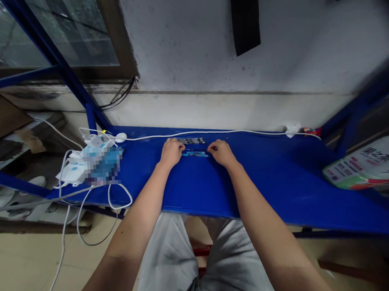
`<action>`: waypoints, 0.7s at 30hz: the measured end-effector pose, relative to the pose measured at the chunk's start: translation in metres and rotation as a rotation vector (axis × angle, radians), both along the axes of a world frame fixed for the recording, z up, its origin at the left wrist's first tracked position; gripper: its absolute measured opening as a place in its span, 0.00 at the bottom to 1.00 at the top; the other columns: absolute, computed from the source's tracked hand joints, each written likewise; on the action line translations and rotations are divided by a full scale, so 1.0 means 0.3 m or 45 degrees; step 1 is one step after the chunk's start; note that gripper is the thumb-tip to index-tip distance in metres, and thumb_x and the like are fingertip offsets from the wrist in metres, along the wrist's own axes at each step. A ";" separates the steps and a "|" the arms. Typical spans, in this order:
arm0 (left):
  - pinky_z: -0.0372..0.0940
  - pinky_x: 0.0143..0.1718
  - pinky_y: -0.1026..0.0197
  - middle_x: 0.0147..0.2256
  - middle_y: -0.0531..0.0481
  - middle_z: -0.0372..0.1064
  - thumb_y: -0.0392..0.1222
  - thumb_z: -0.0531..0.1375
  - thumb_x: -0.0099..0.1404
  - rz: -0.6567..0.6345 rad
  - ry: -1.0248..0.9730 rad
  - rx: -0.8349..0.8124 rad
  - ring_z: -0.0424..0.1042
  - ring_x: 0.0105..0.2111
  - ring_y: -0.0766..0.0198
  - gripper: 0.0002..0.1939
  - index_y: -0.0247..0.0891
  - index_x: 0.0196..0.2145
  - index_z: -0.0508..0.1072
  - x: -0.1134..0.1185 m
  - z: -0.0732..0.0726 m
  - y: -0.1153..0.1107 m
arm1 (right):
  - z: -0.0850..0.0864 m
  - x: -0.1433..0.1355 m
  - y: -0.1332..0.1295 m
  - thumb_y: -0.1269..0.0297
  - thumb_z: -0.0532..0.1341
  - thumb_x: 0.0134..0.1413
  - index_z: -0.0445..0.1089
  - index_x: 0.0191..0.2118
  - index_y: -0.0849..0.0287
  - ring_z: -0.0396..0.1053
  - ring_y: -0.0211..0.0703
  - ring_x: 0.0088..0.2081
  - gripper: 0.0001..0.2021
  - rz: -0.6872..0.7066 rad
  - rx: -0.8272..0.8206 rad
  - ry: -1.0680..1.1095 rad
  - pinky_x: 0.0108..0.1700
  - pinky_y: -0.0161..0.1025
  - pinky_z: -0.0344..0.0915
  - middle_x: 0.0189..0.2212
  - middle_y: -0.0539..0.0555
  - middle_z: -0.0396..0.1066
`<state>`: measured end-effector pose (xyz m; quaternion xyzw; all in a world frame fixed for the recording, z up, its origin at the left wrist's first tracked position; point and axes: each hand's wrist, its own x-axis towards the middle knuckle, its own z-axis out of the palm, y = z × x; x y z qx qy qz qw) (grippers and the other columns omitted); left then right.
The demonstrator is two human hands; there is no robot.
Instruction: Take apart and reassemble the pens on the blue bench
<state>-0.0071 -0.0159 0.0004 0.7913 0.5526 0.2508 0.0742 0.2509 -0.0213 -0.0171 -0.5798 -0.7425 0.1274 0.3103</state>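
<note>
On the blue shelf top, a row of slim clear-and-dark pens point(192, 141) lies side by side, with several light-blue pens point(195, 154) in front of it. My left hand point(172, 151) is closed at the left end of the blue pens, with thumb and fingertips pinched together. From the other side, my right hand point(220, 152) pinches at the right end. A thin dark-blue pen point(196, 150) seems to stretch between the two sets of fingertips; its ends are covered by them.
A white power strip point(72, 172) with plugs and loose cables sits at the left, beside a blurred-out patch. A white cable point(193, 133) runs along the back by the wall. At the right stands a large printed bottle or pack point(367, 163). The shelf's front edge point(201, 213) is above my lap.
</note>
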 end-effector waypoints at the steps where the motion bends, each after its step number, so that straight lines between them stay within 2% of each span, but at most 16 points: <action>1: 0.65 0.51 0.46 0.41 0.39 0.74 0.34 0.60 0.69 -0.001 -0.005 0.004 0.69 0.46 0.46 0.11 0.40 0.37 0.84 0.000 0.000 0.000 | -0.001 -0.002 0.000 0.75 0.62 0.57 0.81 0.32 0.59 0.68 0.45 0.38 0.10 0.001 0.001 0.001 0.47 0.42 0.63 0.36 0.56 0.74; 11: 0.67 0.54 0.48 0.42 0.41 0.75 0.33 0.60 0.69 -0.056 -0.067 -0.009 0.72 0.48 0.49 0.11 0.40 0.38 0.84 0.006 -0.006 0.002 | 0.003 -0.030 0.001 0.73 0.63 0.58 0.80 0.33 0.58 0.69 0.46 0.38 0.08 0.009 -0.011 0.035 0.46 0.41 0.63 0.34 0.56 0.74; 13: 0.68 0.54 0.50 0.44 0.42 0.74 0.33 0.62 0.67 -0.034 -0.136 -0.037 0.73 0.47 0.51 0.11 0.41 0.43 0.83 -0.002 -0.011 0.003 | 0.004 -0.035 0.003 0.74 0.63 0.58 0.80 0.32 0.58 0.69 0.45 0.37 0.08 0.015 -0.022 0.045 0.46 0.41 0.64 0.34 0.56 0.74; 16: 0.70 0.51 0.52 0.48 0.42 0.74 0.33 0.66 0.64 0.042 -0.240 -0.068 0.75 0.45 0.54 0.21 0.42 0.55 0.78 -0.020 -0.014 -0.001 | 0.004 -0.036 0.006 0.74 0.62 0.58 0.80 0.33 0.57 0.69 0.45 0.37 0.09 0.001 -0.039 0.077 0.46 0.41 0.64 0.34 0.55 0.74; 17: 0.70 0.50 0.52 0.48 0.42 0.75 0.34 0.67 0.63 0.073 -0.252 -0.078 0.75 0.44 0.54 0.23 0.42 0.56 0.77 -0.027 -0.014 -0.003 | 0.004 -0.036 0.007 0.74 0.62 0.58 0.80 0.33 0.57 0.69 0.45 0.37 0.09 -0.005 -0.044 0.089 0.46 0.40 0.64 0.34 0.55 0.75; 18: 0.70 0.49 0.52 0.47 0.41 0.76 0.34 0.67 0.63 0.101 -0.251 -0.093 0.76 0.43 0.54 0.22 0.41 0.55 0.78 -0.033 -0.012 -0.005 | 0.004 -0.035 0.007 0.75 0.62 0.57 0.80 0.33 0.57 0.70 0.45 0.37 0.10 -0.012 -0.050 0.099 0.46 0.40 0.64 0.35 0.55 0.75; 21: 0.70 0.48 0.51 0.43 0.40 0.78 0.35 0.65 0.65 0.146 -0.223 -0.145 0.76 0.42 0.51 0.08 0.39 0.42 0.82 -0.047 -0.006 -0.009 | 0.007 -0.034 0.005 0.76 0.62 0.57 0.80 0.33 0.58 0.70 0.45 0.38 0.10 -0.026 -0.065 0.108 0.45 0.40 0.64 0.35 0.56 0.75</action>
